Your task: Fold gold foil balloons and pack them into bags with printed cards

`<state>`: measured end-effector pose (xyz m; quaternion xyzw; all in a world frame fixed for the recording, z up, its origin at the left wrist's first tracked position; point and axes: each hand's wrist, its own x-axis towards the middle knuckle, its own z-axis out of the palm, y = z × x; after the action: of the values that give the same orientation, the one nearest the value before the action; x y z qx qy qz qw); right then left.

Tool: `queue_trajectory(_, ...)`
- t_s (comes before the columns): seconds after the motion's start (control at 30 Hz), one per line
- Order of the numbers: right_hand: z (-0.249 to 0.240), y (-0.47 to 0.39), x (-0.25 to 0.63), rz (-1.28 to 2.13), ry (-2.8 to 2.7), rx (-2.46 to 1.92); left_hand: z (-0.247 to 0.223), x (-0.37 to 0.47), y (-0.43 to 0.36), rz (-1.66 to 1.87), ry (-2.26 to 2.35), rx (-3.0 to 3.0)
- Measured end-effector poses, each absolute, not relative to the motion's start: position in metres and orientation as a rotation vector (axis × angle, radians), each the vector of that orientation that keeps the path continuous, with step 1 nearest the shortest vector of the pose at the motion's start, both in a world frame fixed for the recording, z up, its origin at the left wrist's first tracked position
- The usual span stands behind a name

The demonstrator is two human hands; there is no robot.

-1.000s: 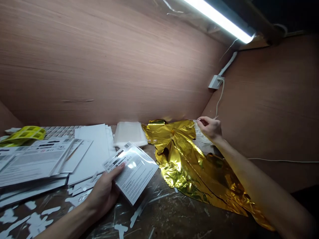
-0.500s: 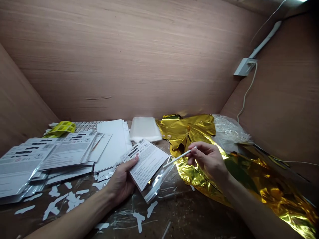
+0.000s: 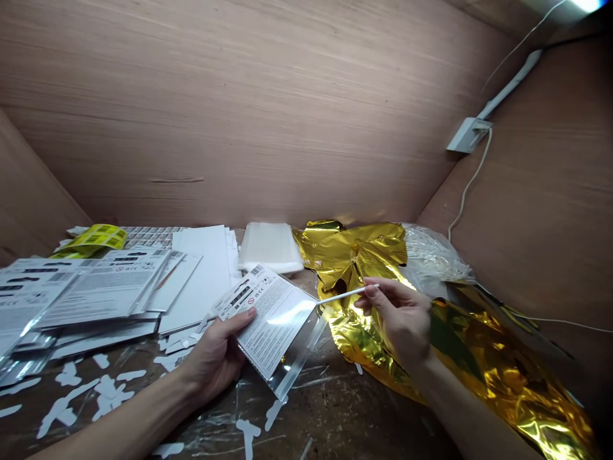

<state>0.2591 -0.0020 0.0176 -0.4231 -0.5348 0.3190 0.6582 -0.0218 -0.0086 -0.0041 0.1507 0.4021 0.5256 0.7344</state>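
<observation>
My left hand point(image 3: 218, 351) is closed on a clear plastic bag point(image 3: 299, 358) with a printed card point(image 3: 272, 319) inside, its thumb pressed on the card's face. The bag is tilted, with its clear end towards the lower right. Pinched between the fingers of my right hand point(image 3: 397, 313) is a thin white stick point(image 3: 342, 295), perhaps a straw. The stick's left tip lies at the upper right corner of the bag; whether it is inside the opening I cannot tell. Behind the right hand spreads crumpled gold foil point(image 3: 357, 338).
Bagged printed cards point(image 3: 96, 291) are piled at the left, beside white sheets point(image 3: 198, 275) and a yellow label strip point(image 3: 98, 239). A stack of clear bags point(image 3: 271, 246) stands at the back. White paper scraps point(image 3: 108, 396) litter the table. A bag of white sticks point(image 3: 433, 252) lies back right.
The bag and left hand have shifted a little left in view, as has the background. The white stick has turned flatter, and its tip now meets the bag's upper right corner.
</observation>
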Motion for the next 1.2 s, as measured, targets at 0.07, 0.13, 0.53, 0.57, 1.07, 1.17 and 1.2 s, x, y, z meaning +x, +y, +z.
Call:
queue_trajectory(0.07,0.016,-0.007,0.26,0.561,-1.281,-1.029,-0.006,-0.023,-0.009,1.159,0.862,0.352)
queue_trajectory(0.13,0.012,-0.011,0.259,0.395,-1.379,-1.076,-0.007,-0.025,-0.01,1.125,0.842,0.412)
queue_trajectory(0.53,0.007,-0.002,0.268,0.406,-1.898,-0.785,-0.016,-0.032,-0.016,0.861,0.684,0.74)
queue_trajectory(0.57,0.009,0.001,0.272,0.494,-1.902,-0.775,-0.016,-0.032,-0.016,0.857,0.665,0.765)
queue_trajectory(1.07,0.021,0.008,0.274,1.13,-1.884,-0.752,-0.016,-0.032,-0.015,0.793,0.587,0.899)
queue_trajectory(1.17,0.024,0.007,0.275,1.131,-1.902,-0.758,-0.015,-0.031,-0.016,0.783,0.576,0.908)
queue_trajectory(1.2,0.024,0.006,0.273,1.101,-1.916,-0.757,-0.015,-0.031,-0.016,0.77,0.572,0.919)
